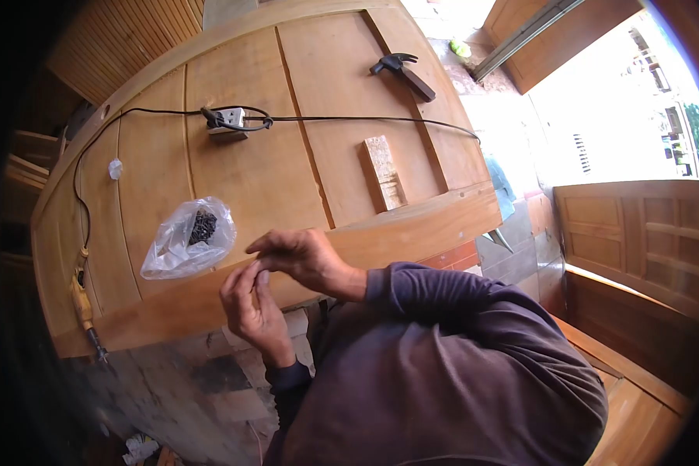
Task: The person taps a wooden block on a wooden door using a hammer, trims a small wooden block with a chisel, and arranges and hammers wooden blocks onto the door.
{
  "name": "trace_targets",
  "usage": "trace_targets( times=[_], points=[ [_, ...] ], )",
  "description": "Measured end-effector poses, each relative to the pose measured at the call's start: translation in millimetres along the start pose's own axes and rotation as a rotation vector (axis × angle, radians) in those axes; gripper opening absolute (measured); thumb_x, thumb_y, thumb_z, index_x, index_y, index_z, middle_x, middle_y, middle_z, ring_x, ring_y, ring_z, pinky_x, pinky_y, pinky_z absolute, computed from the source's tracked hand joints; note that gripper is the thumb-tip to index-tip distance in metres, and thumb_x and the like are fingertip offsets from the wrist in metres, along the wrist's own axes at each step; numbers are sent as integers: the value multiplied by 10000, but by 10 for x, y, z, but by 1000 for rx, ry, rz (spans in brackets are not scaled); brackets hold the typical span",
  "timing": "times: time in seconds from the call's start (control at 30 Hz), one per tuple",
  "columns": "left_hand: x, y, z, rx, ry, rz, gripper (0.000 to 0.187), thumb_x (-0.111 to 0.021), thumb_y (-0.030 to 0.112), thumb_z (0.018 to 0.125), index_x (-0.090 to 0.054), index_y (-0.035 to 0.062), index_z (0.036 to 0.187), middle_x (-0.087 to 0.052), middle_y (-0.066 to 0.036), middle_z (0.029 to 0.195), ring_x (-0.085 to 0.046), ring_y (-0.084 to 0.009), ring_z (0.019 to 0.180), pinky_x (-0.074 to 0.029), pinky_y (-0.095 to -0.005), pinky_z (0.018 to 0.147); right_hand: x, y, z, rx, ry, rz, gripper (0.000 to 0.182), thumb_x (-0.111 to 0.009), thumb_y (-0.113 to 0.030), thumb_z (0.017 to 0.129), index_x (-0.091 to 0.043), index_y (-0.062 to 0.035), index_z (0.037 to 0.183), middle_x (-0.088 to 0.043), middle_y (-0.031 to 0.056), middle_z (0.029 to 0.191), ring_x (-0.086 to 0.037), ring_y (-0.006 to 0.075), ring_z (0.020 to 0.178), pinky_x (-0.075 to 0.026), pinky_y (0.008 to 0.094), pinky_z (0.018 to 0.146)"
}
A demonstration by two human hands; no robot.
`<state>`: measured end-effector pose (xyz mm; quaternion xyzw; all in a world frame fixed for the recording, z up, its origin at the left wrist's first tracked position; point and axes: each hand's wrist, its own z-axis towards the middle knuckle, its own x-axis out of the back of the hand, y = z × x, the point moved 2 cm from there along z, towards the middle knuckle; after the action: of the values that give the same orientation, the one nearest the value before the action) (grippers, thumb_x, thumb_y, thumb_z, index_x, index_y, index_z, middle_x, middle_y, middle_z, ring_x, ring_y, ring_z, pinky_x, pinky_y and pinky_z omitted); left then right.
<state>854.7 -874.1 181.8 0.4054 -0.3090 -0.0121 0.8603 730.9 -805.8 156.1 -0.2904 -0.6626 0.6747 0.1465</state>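
My left hand (258, 317) and my right hand (311, 260) meet over the near edge of a wooden panel (241, 171). Both have their fingers pressed together at the tips; anything between them is too small or hidden to tell. Just left of the hands, a clear plastic bag (171, 250) lies open on the panel with small dark screws (203, 227) inside. A yellow power tool (80, 295) rests at the panel's left edge, its bit pointing down.
A power strip (229, 123) with a black cable (342, 119) crosses the panel. Toward the right lie a hammer (405, 74) and a wood block (384, 172). A small white piece (115, 168) sits at left. More wooden panels (637, 233) stand at the right.
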Motion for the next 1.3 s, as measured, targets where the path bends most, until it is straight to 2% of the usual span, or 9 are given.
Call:
trace_targets(
  times=[0.2,0.57,0.63,0.67,0.7,0.73,0.83,1.03,1.3],
  points=[
    [-542,371,-248,-106,-190,45,290,-735,-48,926,-731,67,1192,-718,-125,1044,-713,-295,977,-592,-402,843,780,128,-450,-179,57,135,281,-783,-149,971,-752,19,1194,-785,88,1036,-719,117,960,-597,289,859],
    [-1607,747,-762,-66,-83,134,212,-690,-86,931,-691,44,1099,-688,-141,1055,-695,-327,976,-586,-424,827,2117,26,-711,-311,-44,128,345,-763,-232,996,-745,0,1251,-789,60,1026,-709,106,920,-585,275,803],
    [-1718,805,-761,-4,-73,125,118,-680,-30,964,-674,31,1065,-679,-141,1030,-676,-332,966,-566,-431,832,2440,84,-525,-177,50,-52,323,-754,-242,1005,-752,-21,1241,-790,55,926,-707,91,820,-584,275,750],
    [-1777,802,-771,26,-70,104,108,-679,-13,972,-674,31,1070,-679,-140,1029,-672,-329,969,-560,-430,837,2600,50,-410,-104,95,-198,305,-769,-232,988,-758,-48,1231,-796,84,914,-733,119,815,-586,298,725],
    [-1831,791,-779,56,-65,81,100,-679,5,980,-675,31,1076,-678,-139,1028,-668,-326,973,-555,-430,842,2728,114,-251,185,177,-423,258,-777,-196,958,-771,-69,1182,-782,113,930,-753,213,783,-590,338,704],
    [-1883,777,-783,96,-76,77,80,-686,47,990,-683,23,1066,-692,-125,1038,-660,-312,967,-531,-406,878,2817,-34,-100,252,174,-624,239,-777,-193,928,-775,-78,1138,-755,136,1020,-743,314,847,-596,391,761],
    [-1995,834,-702,43,-74,178,67,-691,57,986,-703,30,1047,-712,-115,1064,-660,-305,1009,-518,-415,917,2942,104,263,419,43,-860,373,-789,-295,905,-744,-86,1210,-684,156,1229,-645,346,1150,-527,449,993],
    [-2065,835,-591,22,-120,133,59,-746,61,937,-731,63,994,-741,-67,997,-654,-281,1012,-502,-402,928,2835,90,470,386,-104,-1083,704,-864,-495,779,-680,-60,1301,-612,186,1317,-555,389,1259,-461,475,1088],
    [-2096,710,-526,-43,-208,83,113,-781,19,861,-722,69,944,-719,-70,939,-643,-285,967,-484,-418,910,2795,71,422,363,-99,-1127,750,-871,-504,760,-659,-53,1321,-616,185,1299,-539,394,1259,-459,483,1087]
  ],
)
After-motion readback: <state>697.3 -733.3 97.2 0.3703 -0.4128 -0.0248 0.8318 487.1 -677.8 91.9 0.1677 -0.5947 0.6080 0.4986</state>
